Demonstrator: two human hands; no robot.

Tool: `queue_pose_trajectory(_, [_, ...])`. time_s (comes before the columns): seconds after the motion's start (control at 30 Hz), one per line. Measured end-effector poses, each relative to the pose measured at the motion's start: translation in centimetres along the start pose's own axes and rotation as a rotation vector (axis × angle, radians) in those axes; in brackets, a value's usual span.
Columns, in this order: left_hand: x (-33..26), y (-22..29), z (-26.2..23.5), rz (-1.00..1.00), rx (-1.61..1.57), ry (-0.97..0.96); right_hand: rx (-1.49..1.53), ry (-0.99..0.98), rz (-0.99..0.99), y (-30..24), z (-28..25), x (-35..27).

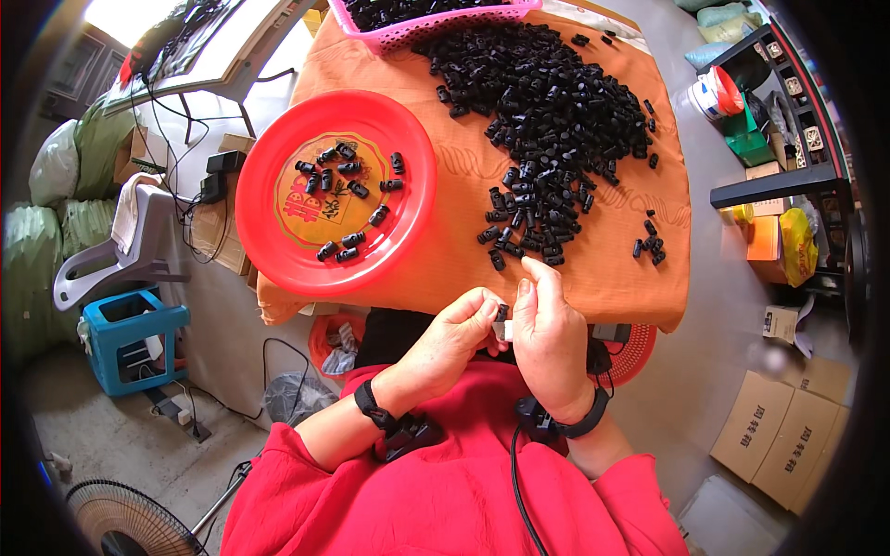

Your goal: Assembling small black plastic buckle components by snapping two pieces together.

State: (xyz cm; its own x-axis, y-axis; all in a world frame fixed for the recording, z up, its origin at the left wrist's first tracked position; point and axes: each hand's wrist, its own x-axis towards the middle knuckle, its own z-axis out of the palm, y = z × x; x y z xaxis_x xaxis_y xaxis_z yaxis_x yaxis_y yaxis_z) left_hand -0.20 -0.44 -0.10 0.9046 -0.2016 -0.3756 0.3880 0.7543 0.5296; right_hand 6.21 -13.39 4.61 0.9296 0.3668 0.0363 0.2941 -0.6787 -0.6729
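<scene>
Close to my body, just off the table's front edge, my left hand (445, 338) pinches a small black cord lock (502, 312) between thumb and fingers. My right hand (553, 345) is closed against it, its thumb and forefinger by a small white piece (505, 331) between the two hands. How the white piece is held, and what it is, I cannot make out. Beyond my hands spreads a large pile of black cord locks (547, 120) on the orange tablecloth (454, 269). To the left, a red round tray (264, 246) carries several cord locks.
A pink basket (394, 39) of black pieces stands at the table's far edge. A few loose cord locks (652, 243) lie at the right. Left on the floor are a blue stool (139, 338) and a fan (125, 528); right, cardboard boxes (779, 440) and a shelf (783, 185).
</scene>
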Motion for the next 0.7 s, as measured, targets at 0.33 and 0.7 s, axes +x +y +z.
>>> queue_pose_trajectory(0.33, [0.17,-0.47,-0.27,0.060,0.075,0.032,-0.019,0.026,-0.029,0.10,0.17,0.02])
queue_pose_trajectory(0.7, [0.04,0.34,0.32,0.004,-0.060,0.030,0.150,0.080,0.108,-0.05,0.25,-0.37])
